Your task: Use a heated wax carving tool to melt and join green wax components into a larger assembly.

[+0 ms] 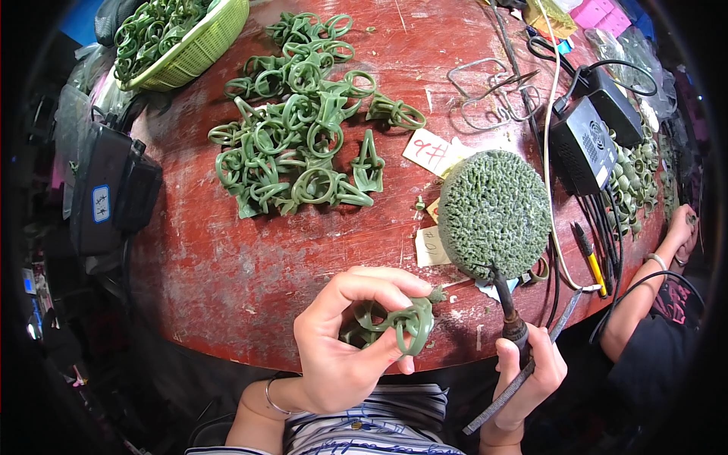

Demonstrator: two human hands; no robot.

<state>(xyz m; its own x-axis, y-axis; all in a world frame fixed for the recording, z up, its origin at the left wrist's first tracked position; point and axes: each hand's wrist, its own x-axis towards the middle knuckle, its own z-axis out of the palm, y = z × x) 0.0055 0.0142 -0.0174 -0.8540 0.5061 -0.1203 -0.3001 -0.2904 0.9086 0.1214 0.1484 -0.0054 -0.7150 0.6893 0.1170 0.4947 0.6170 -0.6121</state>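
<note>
My left hand (334, 349) is curled round a few green wax rings (413, 326), pinching one between thumb and fingers above the table's near edge. In my right hand (538, 379) is a dark-handled wax pen (515, 330), much like a soldering iron. Its tip meets the lower edge of a thick, round green block (497, 212) with a rough, pitted face. A grey flat strip, like a file (497, 398), slants across the same hand between its fingers. Beyond my left hand, a pile of green wax rings (296, 144) covers part of the red table (227, 288).
A yellow-green basket (193, 57) of green pieces stands far left. Black power boxes (584, 144), cables and a yellow-handled tool (591, 262) lie right. Bent wire (493, 95) rests at the back. Paper tags (432, 246) sit beside the block. Another person's arm (641, 292) is at right.
</note>
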